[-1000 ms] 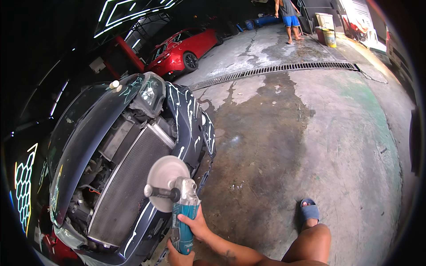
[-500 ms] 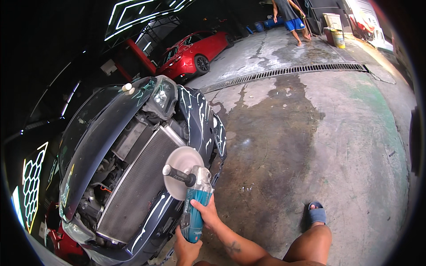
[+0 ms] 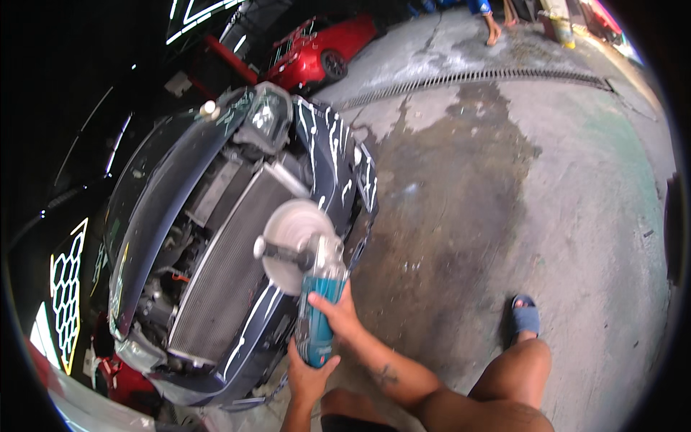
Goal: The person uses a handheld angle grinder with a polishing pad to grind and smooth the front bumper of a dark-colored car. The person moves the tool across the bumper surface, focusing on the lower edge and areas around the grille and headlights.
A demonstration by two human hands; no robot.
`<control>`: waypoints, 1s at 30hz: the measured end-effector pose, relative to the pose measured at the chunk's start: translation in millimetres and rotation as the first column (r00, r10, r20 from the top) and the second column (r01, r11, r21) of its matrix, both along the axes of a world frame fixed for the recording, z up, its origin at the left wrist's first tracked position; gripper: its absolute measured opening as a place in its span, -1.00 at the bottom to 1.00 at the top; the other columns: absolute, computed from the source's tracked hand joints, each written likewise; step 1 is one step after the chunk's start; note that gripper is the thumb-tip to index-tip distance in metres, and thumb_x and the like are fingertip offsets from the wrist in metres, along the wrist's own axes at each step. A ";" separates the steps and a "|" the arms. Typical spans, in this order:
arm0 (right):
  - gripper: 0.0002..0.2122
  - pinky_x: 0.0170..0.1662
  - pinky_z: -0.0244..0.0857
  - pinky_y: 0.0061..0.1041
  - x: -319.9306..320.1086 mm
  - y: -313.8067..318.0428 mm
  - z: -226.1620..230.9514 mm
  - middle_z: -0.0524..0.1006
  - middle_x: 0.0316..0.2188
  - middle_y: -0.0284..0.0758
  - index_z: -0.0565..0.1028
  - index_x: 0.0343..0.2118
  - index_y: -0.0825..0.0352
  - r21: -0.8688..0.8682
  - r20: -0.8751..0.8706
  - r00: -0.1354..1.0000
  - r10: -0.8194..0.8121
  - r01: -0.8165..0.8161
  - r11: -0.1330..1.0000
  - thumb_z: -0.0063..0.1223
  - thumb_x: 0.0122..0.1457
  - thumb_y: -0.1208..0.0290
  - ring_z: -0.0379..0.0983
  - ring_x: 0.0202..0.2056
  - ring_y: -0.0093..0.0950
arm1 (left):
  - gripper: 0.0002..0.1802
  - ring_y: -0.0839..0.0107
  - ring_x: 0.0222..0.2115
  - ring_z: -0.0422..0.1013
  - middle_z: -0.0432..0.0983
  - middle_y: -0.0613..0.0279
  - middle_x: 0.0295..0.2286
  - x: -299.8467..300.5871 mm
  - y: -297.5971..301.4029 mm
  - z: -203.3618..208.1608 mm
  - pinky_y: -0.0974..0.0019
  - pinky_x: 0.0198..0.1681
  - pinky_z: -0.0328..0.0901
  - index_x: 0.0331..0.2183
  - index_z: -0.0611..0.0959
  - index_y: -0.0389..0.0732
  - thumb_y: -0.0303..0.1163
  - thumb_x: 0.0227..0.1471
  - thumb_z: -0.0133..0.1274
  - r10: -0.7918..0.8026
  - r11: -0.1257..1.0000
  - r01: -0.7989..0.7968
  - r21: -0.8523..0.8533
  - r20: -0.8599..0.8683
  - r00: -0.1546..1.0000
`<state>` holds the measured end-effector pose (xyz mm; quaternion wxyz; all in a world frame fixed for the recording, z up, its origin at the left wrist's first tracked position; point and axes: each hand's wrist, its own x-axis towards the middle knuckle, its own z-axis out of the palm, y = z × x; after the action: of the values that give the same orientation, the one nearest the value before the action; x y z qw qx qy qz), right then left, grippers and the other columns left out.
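Observation:
A teal polisher point(image 3: 319, 340) with a grey metal head is gripped in both my hands. My right hand point(image 3: 341, 315) wraps around the middle of its body, thumb across the top. Around the rear end closes my left hand point(image 3: 309, 376). The round pale foam pad point(image 3: 291, 216) stands over the radiator point(image 3: 230, 277) and the dark bumper; whether it touches either cannot be told. A black side handle point(image 3: 281, 252) sticks out leftward across the pad. White streaks mark the bumper point(image 3: 248, 338) and its far corner.
The dark car's hood point(image 3: 176, 173) lies left of its exposed engine bay. My sandaled foot point(image 3: 526, 317) is on the concrete floor point(image 3: 461, 245). A drain grate point(image 3: 475, 78) crosses the floor, with a red car point(image 3: 309, 61) and a person's legs point(image 3: 492, 32) beyond it.
The view has tilted downward, so the car and drain sit higher in the picture. Both hands keep hold of the polisher, and its pad remains above the car's front.

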<state>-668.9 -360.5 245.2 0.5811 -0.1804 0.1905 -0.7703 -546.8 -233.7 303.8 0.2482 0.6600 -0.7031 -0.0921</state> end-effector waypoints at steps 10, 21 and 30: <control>-0.27 0.00 0.53 -0.29 -25.4 -24.0 -12.8 0.49 0.01 -0.22 0.14 0.31 0.27 0.057 0.157 0.987 0.022 -0.031 0.998 0.39 0.18 0.40 0.54 -0.07 -0.40 | 0.20 -0.13 0.01 0.55 0.57 -0.27 0.03 -30.5 -33.6 -3.3 -0.01 0.10 0.40 0.38 0.19 -0.18 -0.28 -0.19 0.53 0.110 0.982 -0.128 0.138 0.131 0.985; -0.19 0.06 0.48 -0.26 -23.1 -12.6 -47.1 0.49 0.05 -0.24 0.12 0.36 0.21 0.074 0.221 0.971 0.090 -0.109 0.991 0.42 0.13 0.44 0.52 0.01 -0.38 | 0.21 -0.22 0.01 0.54 0.57 -0.29 0.02 -35.8 -19.3 -36.8 -0.06 0.10 0.39 0.37 0.14 -0.23 -0.32 -0.18 0.52 0.148 0.974 -0.173 0.148 0.166 0.975; -0.27 -0.01 0.54 -0.20 -61.6 -39.7 -69.3 0.52 -0.01 -0.21 0.20 0.33 0.22 0.082 0.175 0.979 0.102 -0.118 0.990 0.37 0.15 0.29 0.57 -0.09 -0.33 | 0.21 -0.26 0.06 0.49 0.51 -0.37 0.07 -79.5 -38.1 -48.9 -0.09 0.13 0.35 0.40 0.09 -0.19 -0.20 -0.10 0.49 0.132 0.962 -0.157 0.223 0.121 0.984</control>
<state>-730.5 -400.2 175.9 0.6448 -0.0975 0.1651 -0.7399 -626.2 -271.8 254.9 0.1380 0.7379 -0.6496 -0.1203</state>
